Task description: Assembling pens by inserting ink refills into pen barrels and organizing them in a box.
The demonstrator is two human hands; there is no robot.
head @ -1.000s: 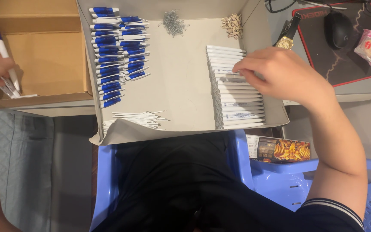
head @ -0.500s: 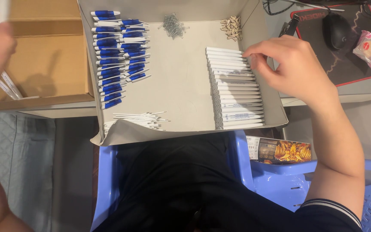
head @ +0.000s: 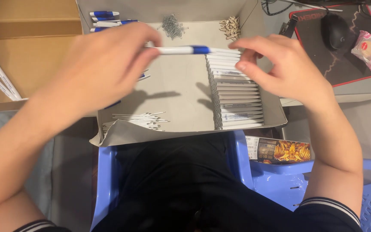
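Over grey tray (head: pixel 185 116) of barrels (head: pixel 237 99) — left hand (head: pixel 104 64) grip pinching pen (head: pixel 190 50); right hand (head: pixel 284 68) spread.

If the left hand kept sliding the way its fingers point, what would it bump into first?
Probably the right hand: the left hand points rightward along the white and blue pen it holds, toward those fingers.
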